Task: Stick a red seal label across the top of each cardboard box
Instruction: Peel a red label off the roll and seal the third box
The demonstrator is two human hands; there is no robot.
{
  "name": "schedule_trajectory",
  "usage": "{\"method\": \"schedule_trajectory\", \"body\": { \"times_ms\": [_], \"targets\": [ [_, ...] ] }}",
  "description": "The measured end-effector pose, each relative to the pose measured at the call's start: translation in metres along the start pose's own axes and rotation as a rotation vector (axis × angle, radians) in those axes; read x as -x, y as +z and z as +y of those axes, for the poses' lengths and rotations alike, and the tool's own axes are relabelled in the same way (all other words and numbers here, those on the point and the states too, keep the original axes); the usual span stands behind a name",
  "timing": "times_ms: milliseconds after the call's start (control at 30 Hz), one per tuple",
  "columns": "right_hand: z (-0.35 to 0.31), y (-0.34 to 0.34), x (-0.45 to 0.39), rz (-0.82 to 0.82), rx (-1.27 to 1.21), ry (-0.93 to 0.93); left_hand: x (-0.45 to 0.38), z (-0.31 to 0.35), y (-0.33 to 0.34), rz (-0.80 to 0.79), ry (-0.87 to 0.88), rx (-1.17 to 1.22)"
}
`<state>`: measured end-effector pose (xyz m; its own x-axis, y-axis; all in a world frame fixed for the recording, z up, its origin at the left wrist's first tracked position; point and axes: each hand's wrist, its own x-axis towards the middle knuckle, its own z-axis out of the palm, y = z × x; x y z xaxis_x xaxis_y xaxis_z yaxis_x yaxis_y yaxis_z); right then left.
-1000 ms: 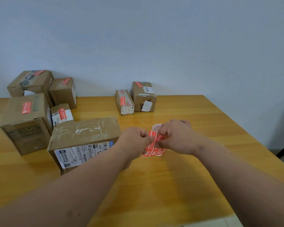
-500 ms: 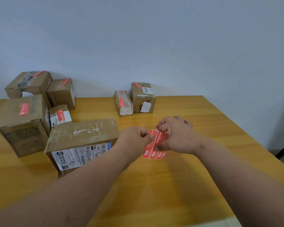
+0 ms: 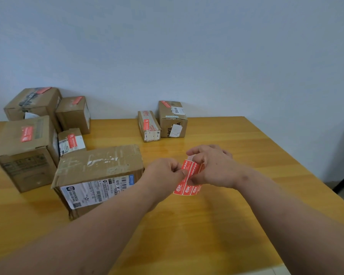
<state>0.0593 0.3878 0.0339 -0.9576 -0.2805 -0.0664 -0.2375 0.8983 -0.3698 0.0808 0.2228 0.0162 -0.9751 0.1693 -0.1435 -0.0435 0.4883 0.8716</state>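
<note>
Two hands, the left hand (image 3: 165, 172) and the right hand (image 3: 213, 167), pinch the red label sheet (image 3: 188, 180) above the table (image 3: 236, 225), beside the big box (image 3: 98, 175) with no seal. A peeled label may curl and stick to itself.

Red label sheet (image 3: 189, 179) (white lettering), brown boxes (image 3: 99, 171), yellow-orange table (image 3: 216, 225)

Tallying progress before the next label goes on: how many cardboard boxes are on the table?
7. Back-left box, its right neighbour, big left box, small box, large unsealed box near the hands, and a back-centre pair. Others could hide behind them.
</note>
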Motion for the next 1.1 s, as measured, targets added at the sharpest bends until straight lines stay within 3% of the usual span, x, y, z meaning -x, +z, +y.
{"method": "schedule_trajectory", "body": {
  "times_ms": [233, 500, 733, 933, 1100],
  "targets": [
    [0.001, 0.003, -0.003, 0.012, -0.06, -0.003, 0.002, 0.0, -0.001, 0.016, -0.018, 0.056],
    [-0.003, 0.004, -0.002, 0.054, 0.044, -0.057, 0.001, -0.001, 0.0, -0.005, -0.138, 0.208],
    [-0.003, -0.001, -0.002, 0.101, -0.029, -0.022, 0.003, -0.002, -0.002, 0.018, -0.057, 0.148],
    [-0.001, -0.002, -0.011, -0.044, -0.143, 0.016, 0.0, -0.002, -0.003, 0.044, -0.012, 0.166],
    [-0.002, 0.001, -0.012, -0.051, -0.141, -0.007, 0.001, -0.003, -0.002, 0.034, -0.032, 0.157]
  ]
}}
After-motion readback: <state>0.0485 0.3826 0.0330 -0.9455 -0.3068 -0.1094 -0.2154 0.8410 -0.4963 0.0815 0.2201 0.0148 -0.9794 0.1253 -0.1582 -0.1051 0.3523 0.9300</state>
